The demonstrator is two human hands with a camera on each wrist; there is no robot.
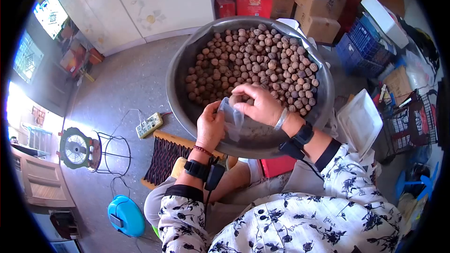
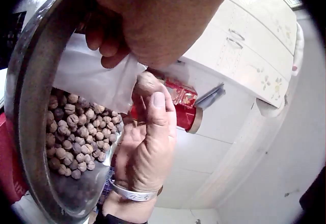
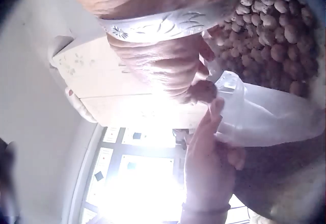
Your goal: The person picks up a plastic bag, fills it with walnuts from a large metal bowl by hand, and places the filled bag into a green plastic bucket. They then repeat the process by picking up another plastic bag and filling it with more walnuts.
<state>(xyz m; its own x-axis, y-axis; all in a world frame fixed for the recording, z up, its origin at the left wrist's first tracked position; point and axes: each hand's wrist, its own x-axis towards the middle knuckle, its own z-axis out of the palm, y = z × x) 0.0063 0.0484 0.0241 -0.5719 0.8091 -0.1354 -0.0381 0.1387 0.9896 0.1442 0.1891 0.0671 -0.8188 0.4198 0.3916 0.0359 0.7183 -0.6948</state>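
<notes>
A large grey metal basin (image 1: 175, 82) holds a wide heap of brown walnuts (image 1: 255, 58). Over its near side, my left hand (image 1: 210, 125) pinches the rim of a clear plastic bag (image 1: 231, 118), which hangs down into the basin. My right hand (image 1: 260, 106) holds a walnut (image 2: 146, 83) between thumb and fingers, right at the bag's mouth. In the right wrist view, the fingertips of both hands come close together beside the bag (image 3: 277, 114), and part of the held walnut (image 3: 202, 90) shows there.
A white plastic tray (image 1: 360, 122) stands right of the basin, with a blue crate (image 1: 361, 49) beyond. Cardboard boxes (image 1: 318, 9) are stacked behind. To the left are a power strip (image 1: 149, 125), a fan (image 1: 76, 147) and a blue stool (image 1: 126, 215).
</notes>
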